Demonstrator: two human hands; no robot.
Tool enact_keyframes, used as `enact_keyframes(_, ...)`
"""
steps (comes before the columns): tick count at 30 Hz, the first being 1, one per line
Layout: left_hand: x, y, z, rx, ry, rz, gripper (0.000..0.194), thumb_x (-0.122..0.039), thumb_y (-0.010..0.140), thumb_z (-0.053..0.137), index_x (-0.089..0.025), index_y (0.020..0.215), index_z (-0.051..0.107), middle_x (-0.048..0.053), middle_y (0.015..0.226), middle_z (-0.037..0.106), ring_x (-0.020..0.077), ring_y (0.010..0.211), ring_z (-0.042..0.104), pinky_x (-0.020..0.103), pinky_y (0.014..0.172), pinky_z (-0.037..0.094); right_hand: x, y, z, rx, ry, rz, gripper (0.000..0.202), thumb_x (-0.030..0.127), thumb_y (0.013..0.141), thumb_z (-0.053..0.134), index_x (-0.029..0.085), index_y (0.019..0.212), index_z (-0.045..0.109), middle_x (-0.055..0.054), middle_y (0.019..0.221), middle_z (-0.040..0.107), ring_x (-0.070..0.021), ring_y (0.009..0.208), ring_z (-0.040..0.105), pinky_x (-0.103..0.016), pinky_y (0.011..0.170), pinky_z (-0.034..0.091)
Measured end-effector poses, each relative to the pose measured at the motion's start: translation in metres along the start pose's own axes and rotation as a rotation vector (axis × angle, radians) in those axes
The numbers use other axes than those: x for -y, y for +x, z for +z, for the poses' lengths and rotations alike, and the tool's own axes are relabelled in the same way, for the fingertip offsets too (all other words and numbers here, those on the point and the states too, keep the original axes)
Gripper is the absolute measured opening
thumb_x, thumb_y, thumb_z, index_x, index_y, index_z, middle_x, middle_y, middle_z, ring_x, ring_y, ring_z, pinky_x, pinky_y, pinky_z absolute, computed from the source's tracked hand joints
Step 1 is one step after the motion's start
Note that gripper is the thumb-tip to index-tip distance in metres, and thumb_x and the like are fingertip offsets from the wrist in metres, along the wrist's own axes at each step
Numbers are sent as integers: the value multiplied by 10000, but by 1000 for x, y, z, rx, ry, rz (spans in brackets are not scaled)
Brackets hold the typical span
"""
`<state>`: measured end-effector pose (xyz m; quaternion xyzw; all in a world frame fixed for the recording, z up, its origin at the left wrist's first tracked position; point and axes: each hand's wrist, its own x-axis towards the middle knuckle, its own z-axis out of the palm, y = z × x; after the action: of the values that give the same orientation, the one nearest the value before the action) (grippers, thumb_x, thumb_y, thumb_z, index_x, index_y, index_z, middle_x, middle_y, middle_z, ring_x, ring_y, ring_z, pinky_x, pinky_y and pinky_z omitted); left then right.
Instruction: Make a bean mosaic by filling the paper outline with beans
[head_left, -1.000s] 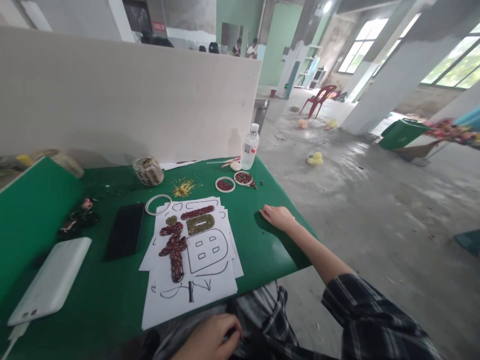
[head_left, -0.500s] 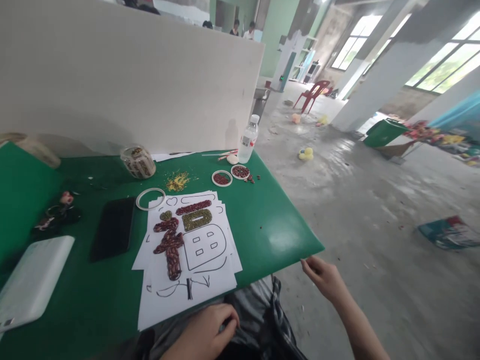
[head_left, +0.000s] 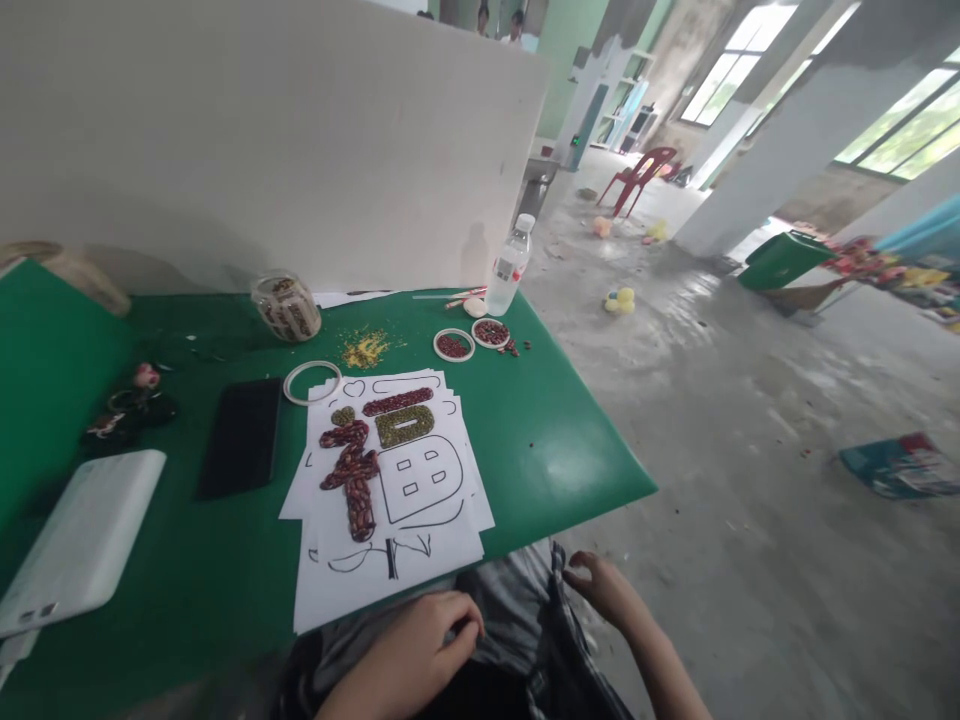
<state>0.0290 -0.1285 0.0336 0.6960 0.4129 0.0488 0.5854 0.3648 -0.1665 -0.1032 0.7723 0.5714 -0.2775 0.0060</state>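
My left hand (head_left: 442, 632) rests over my lap below the table's front edge. Its fingers curl loosely, with a gap between thumb and forefinger and nothing visible inside. My right hand (head_left: 600, 585) hangs beside my dark, shiny clothing (head_left: 551, 630), near the table corner, fingers bent and apart, holding nothing visible. In front of the left hand lie stacked paper sheets (head_left: 360, 590) with a black outline drawing. Red kidney beans (head_left: 360, 505) fill the left character part. Small red beans (head_left: 397, 401) form a top bar, and green mung beans (head_left: 405, 426) fill a box shape below it.
On the green table (head_left: 547, 480) are two lids of red beans (head_left: 454, 346), an empty ring (head_left: 311, 382), yellow crumbs (head_left: 365, 348), a jar (head_left: 286, 307), a water bottle (head_left: 510, 265), a black phone (head_left: 240, 438) and a white power bank (head_left: 82, 540). A partition (head_left: 300, 150) stands behind.
My right hand has left the table's front corner and moved down and left towards my lap. My left hand stays about where it was. The view has shifted slightly.
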Motion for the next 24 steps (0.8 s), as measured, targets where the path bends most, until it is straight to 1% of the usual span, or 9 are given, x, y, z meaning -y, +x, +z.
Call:
enact_keyframes(2, 2, -1, 1, -1, -12, 3, 228, -273, 858, 403, -202, 852, 619, 0, 891, 650, 134, 818, 561, 212, 727, 380, 12, 0, -16, 28, 2, 8, 174, 353, 735, 558, 209, 768, 649, -114, 912, 701, -253, 838, 648, -311, 735, 452)
enact_keyframes(5, 4, -1, 2, 8, -6, 13, 234, -273, 864, 397, -204, 864, 621, 1, 911, 654, 134, 836, 565, 210, 741, 385, 41, -2, -60, 168, 24, -23, 245, 327, 767, 505, 180, 644, 658, -100, 714, 690, -225, 697, 638, -298, 644, 449)
enact_keyframes(9, 1, 2, 1, 17, 33, 48, 235, -276, 867, 400, -201, 872, 622, 2, 891, 649, 136, 822, 565, 211, 725, 385, 90, -3, -116, 240, 171, -87, 293, 389, 748, 544, 182, 585, 673, -65, 602, 667, -171, 565, 598, -247, 511, 418)
enact_keyframes(11, -3, 2, -1, 7, 45, 72, 233, -273, 867, 402, -198, 875, 623, 5, 890, 644, 139, 827, 562, 212, 728, 384, 107, -4, -131, 276, 127, -51, 330, 425, 699, 602, 171, 491, 642, -69, 528, 639, -156, 484, 559, -241, 445, 382)
enact_keyframes(15, -8, -4, -4, -19, 35, 76, 212, -267, 866, 417, -205, 872, 619, 1, 892, 642, 137, 822, 560, 215, 737, 385, 120, -3, -140, 344, 233, -78, 349, 451, 706, 609, 151, 529, 637, -67, 548, 645, -138, 486, 560, -226, 453, 389)
enact_keyframes(17, -6, -6, -4, -22, 13, 58, 205, -266, 867, 420, -209, 867, 617, -5, 885, 646, 134, 815, 564, 216, 734, 388, 121, 2, -140, 276, 325, -96, 402, 505, 743, 566, 154, 551, 610, -57, 538, 630, -125, 455, 533, -233, 454, 386)
enact_keyframes(19, -3, -8, -2, -21, 1, 45, 206, -266, 869, 417, -212, 868, 616, -7, 889, 649, 136, 826, 570, 218, 739, 391, 124, 13, -138, 117, 389, -121, 405, 528, 756, 546, 162, 593, 599, -42, 546, 618, -124, 454, 521, -244, 470, 389)
enact_keyframes(22, 2, -9, 0, -28, 20, 30, 207, -269, 870, 419, -215, 880, 618, -4, 902, 654, 143, 856, 574, 227, 760, 392, 131, 41, -132, -207, 387, -170, 283, 442, 695, 633, 176, 788, 656, -41, 718, 660, -160, 629, 590, -259, 575, 427)
enact_keyframes(24, 4, -10, 0, -32, 34, 22, 202, -269, 867, 426, -217, 889, 620, -2, 910, 657, 146, 863, 574, 229, 766, 392, 136, 60, -128, -268, 369, -195, 283, 391, 668, 653, 178, 854, 670, -46, 779, 663, -175, 686, 596, -277, 620, 432)
